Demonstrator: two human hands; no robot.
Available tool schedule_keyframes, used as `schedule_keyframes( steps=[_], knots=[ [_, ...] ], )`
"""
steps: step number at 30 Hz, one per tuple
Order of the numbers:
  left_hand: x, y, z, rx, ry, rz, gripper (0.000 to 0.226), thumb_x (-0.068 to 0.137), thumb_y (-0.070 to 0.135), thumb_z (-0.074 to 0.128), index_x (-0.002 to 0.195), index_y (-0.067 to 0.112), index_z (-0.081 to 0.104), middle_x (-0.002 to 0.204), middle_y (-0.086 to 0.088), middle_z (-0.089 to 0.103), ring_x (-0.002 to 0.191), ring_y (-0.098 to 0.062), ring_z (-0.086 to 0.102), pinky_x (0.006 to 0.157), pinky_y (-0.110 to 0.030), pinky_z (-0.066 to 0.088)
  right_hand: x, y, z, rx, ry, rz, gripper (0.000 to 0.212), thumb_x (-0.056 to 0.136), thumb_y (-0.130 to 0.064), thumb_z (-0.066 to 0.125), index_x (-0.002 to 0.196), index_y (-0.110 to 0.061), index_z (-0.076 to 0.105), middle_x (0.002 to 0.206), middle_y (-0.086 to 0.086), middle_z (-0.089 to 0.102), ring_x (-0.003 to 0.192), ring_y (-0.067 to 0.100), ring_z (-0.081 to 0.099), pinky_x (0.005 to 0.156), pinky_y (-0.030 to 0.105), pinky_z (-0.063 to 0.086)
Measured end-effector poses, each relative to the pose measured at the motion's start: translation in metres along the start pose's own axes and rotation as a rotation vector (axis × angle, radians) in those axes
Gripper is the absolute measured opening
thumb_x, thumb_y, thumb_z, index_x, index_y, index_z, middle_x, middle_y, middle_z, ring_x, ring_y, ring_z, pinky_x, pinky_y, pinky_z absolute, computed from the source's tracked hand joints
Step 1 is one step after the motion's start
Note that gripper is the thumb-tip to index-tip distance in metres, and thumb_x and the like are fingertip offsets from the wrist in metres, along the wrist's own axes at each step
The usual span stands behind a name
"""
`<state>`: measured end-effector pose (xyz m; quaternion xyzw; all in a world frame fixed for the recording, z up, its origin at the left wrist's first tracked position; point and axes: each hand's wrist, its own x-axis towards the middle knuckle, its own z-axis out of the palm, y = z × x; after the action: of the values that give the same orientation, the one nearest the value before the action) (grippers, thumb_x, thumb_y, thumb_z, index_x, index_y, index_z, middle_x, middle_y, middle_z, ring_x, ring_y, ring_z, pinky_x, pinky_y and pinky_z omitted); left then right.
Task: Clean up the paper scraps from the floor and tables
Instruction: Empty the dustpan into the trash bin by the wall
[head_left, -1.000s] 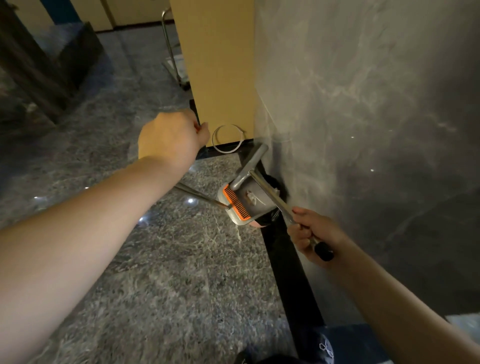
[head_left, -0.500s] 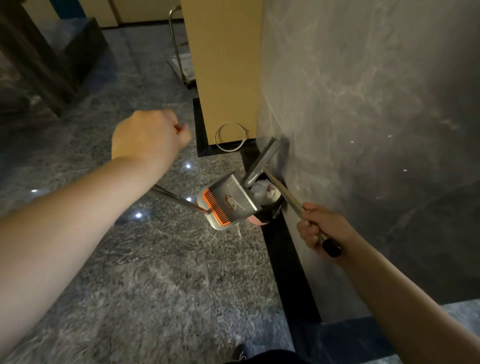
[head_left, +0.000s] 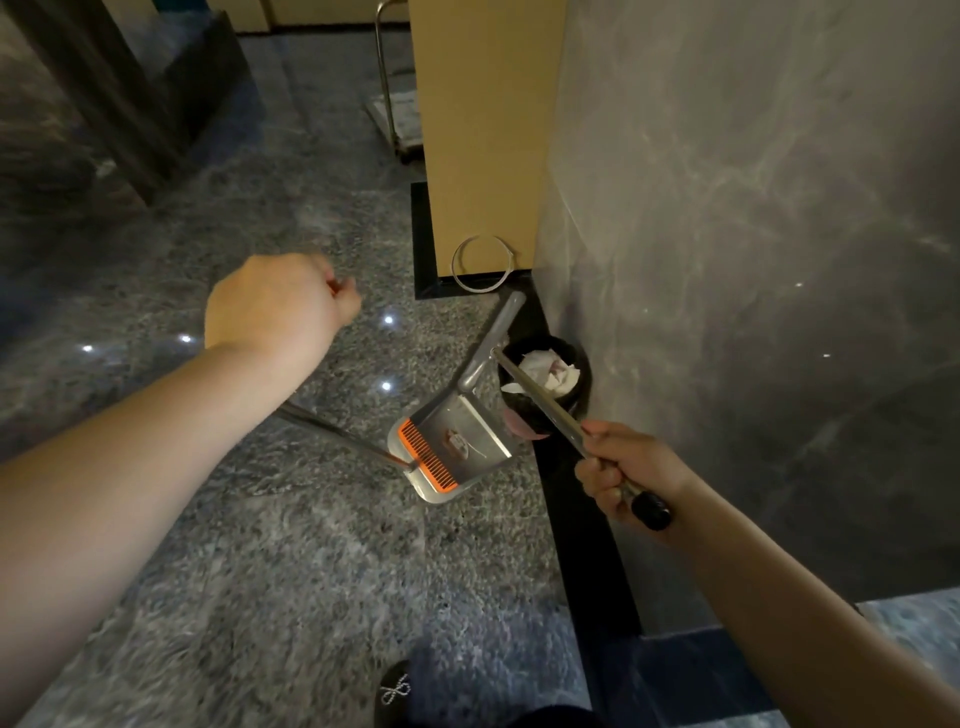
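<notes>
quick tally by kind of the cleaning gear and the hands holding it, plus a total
dustpan: 1
broom: 1
trash bin with crumpled paper scraps: 1
hands: 2, left hand on the dustpan handle, right hand on the broom handle
total: 5

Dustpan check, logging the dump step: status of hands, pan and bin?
Left hand grips dustpan handle; right hand grips broom handle. Dustpan beside black bin, one scrap stuck inside. White paper in bin. Nothing blocking.
</notes>
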<state>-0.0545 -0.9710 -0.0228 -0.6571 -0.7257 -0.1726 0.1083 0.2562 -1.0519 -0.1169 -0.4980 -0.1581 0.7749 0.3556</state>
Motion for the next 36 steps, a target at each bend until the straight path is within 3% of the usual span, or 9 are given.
schedule_keyframes(
  steps=[3,9,13,14,15,17,18,20,36],
  knots=[
    [0.005,-0.025,0.012,-0.017,0.006,-0.008,0.032,0.089,0.049,0.053,0.082,0.021,0.067,0.05,0.005,0.04,0.051,-0.023,0.04,0.046,-0.02,0.023,0.015,0.007,0.02,-0.034,0.023,0.024,0.02,0.103,-0.01,0.035,0.111,-0.022,0.049,0.055,0.001,0.041,0.035,0.003,0.038,0.03,0.015,0.032],
    [0.024,-0.066,0.033,-0.027,-0.093,0.044,0.035,0.089,0.053,0.053,0.087,0.022,0.069,0.063,-0.002,0.058,0.056,-0.024,0.046,0.049,-0.026,0.032,0.047,0.026,0.074,-0.062,0.048,0.039,0.032,0.101,-0.008,0.035,0.107,-0.033,0.054,0.057,0.0,0.04,0.037,0.003,0.038,0.03,0.015,0.032],
    [0.035,-0.094,0.045,-0.053,-0.194,0.089,0.033,0.092,0.049,0.052,0.091,0.02,0.068,0.072,-0.004,0.062,0.062,-0.025,0.048,0.051,-0.028,0.032,0.072,0.045,0.109,-0.098,0.129,0.084,0.023,0.101,-0.008,0.033,0.104,-0.02,0.052,0.052,-0.001,0.043,0.034,0.002,0.037,0.03,0.014,0.029],
    [0.036,-0.101,0.049,-0.057,-0.213,0.101,0.032,0.092,0.048,0.052,0.091,0.02,0.067,0.072,-0.003,0.062,0.063,-0.025,0.049,0.052,-0.028,0.032,0.076,0.05,0.116,-0.078,0.158,0.097,0.02,0.101,-0.008,0.033,0.095,-0.02,0.019,0.052,0.0,0.042,0.033,0.002,0.037,0.03,0.014,0.029],
    [0.037,-0.107,0.053,-0.054,-0.231,0.112,0.032,0.093,0.048,0.052,0.091,0.02,0.067,0.072,-0.002,0.061,0.064,-0.025,0.05,0.053,-0.028,0.033,0.081,0.055,0.121,-0.053,0.19,0.117,0.035,0.101,-0.008,0.033,0.13,-0.009,0.013,0.054,0.0,0.041,0.033,0.003,0.037,0.03,0.014,0.029],
    [0.038,-0.119,0.063,-0.052,-0.281,0.138,0.033,0.093,0.049,0.051,0.092,0.02,0.067,0.074,-0.003,0.065,0.068,-0.028,0.058,0.055,-0.029,0.038,0.086,0.065,0.129,0.003,0.199,0.15,0.037,0.101,-0.008,0.033,0.122,-0.016,0.004,0.058,0.001,0.039,0.033,0.003,0.038,0.029,0.015,0.03],
    [0.038,-0.123,0.068,-0.056,-0.304,0.151,0.034,0.094,0.049,0.051,0.092,0.02,0.067,0.075,-0.003,0.067,0.071,-0.029,0.061,0.056,-0.03,0.042,0.088,0.071,0.129,0.005,0.191,0.161,0.023,0.101,-0.008,0.033,0.102,-0.02,0.014,0.06,0.001,0.039,0.034,0.003,0.039,0.029,0.015,0.031],
    [0.038,-0.129,0.08,-0.065,-0.331,0.177,0.034,0.094,0.049,0.05,0.091,0.02,0.068,0.075,-0.005,0.068,0.072,-0.03,0.064,0.057,-0.031,0.046,0.09,0.08,0.129,0.021,0.221,0.181,0.017,0.102,-0.008,0.034,0.113,-0.018,0.043,0.061,0.001,0.04,0.035,0.003,0.039,0.029,0.015,0.032],
    [0.04,-0.058,0.151,-0.13,-0.393,0.427,0.033,0.092,0.051,0.053,0.093,0.022,0.068,0.071,-0.004,0.068,0.067,-0.029,0.064,0.053,-0.027,0.043,0.079,0.104,0.06,0.246,0.454,0.202,0.019,0.1,-0.008,0.038,0.114,-0.014,0.048,0.059,0.002,0.039,0.035,0.004,0.041,0.031,0.015,0.032]
  ],
)
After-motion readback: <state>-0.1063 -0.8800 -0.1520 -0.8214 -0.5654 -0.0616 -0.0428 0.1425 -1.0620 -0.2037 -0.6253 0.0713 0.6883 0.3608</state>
